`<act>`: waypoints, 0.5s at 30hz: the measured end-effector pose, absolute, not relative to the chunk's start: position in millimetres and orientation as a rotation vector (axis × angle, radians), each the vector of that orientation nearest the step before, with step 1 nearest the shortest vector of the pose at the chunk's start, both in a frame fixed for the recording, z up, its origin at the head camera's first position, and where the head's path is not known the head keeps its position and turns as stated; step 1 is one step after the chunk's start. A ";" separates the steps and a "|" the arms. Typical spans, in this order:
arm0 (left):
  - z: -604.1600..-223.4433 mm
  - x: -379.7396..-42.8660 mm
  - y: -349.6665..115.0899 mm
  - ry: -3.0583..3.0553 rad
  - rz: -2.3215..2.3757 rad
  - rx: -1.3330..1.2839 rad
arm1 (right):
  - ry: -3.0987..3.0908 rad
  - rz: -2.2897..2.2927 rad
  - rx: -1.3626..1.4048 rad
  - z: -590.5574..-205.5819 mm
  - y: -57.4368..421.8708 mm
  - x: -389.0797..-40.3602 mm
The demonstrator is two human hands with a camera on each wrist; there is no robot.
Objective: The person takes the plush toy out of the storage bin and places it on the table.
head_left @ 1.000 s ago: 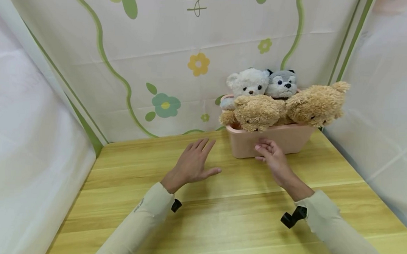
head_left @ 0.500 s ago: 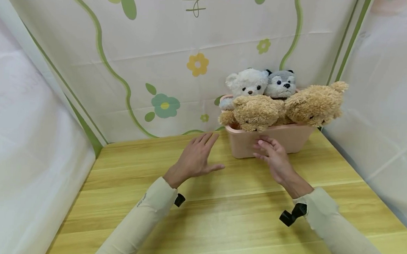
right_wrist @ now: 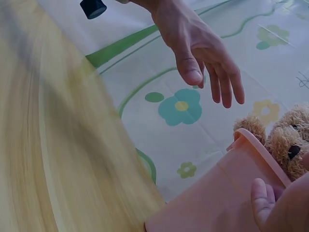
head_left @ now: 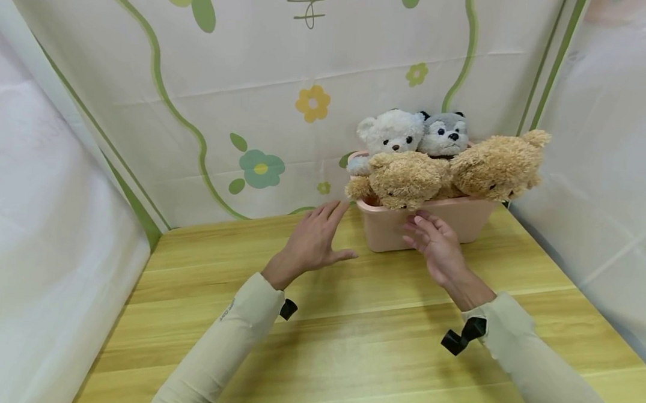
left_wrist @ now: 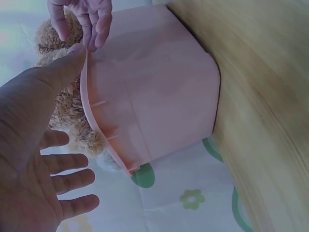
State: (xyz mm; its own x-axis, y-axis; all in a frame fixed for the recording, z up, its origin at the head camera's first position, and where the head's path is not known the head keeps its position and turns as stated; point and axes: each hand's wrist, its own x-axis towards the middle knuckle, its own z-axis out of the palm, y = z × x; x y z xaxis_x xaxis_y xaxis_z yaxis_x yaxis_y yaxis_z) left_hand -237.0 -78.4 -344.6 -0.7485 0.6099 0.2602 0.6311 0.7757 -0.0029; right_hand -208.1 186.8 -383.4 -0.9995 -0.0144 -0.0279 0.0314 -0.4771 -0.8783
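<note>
A pink plastic bin (head_left: 386, 231) holds several plush toys, packed above its rim. At its back sit a white bear (head_left: 393, 132) and a grey-and-white dog-like plush (head_left: 445, 134). Two curly tan bears (head_left: 410, 178) slump over the front, faces down. My left hand (head_left: 313, 240) hovers left of the bin with fingers stretched and thumb out, holding nothing. In front of the bin's wall is my right hand (head_left: 437, 245), its fingers loosely bent and holding nothing; whether it touches the wall I cannot tell.
The wooden table (head_left: 338, 358) carries the bin at its back right. A flower-patterned cloth (head_left: 241, 90) hangs behind it. White cloth walls (head_left: 45, 243) close off both sides. Each wrist wears a small black camera (head_left: 463, 337).
My left hand has moved forward and a little right, closer to the bin. The right hand has risen slightly along the bin's front. The bin and plush toys stay put.
</note>
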 end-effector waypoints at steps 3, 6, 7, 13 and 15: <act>-342.1 -240.1 -76.0 -2.712 -0.165 -0.968 | 1.557 -2.699 0.031 -382.8 187.2 -208.1; -340.6 -242.6 -73.9 -2.717 -0.178 -0.967 | 1.523 -2.717 0.044 -382.9 187.9 -208.3; -340.0 -243.2 -73.3 -2.722 -0.174 -0.966 | 1.510 -2.724 0.048 -383.0 188.0 -208.4; -334.0 -247.3 -70.3 -2.745 -0.156 -0.954 | 1.440 -2.768 0.058 -382.7 189.2 -208.8; -331.0 -249.0 -69.1 -2.745 -0.171 -0.950 | 1.417 -2.782 0.051 -382.6 189.7 -208.8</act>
State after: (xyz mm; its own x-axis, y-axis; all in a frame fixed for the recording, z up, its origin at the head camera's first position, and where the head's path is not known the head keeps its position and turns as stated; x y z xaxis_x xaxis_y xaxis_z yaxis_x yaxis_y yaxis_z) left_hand -249.0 -69.1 -331.0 -0.7628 0.5944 0.2546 0.6214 0.7827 0.0346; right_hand -208.8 189.7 -382.6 -0.9993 -0.0023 -0.0379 0.0320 -0.5882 -0.8081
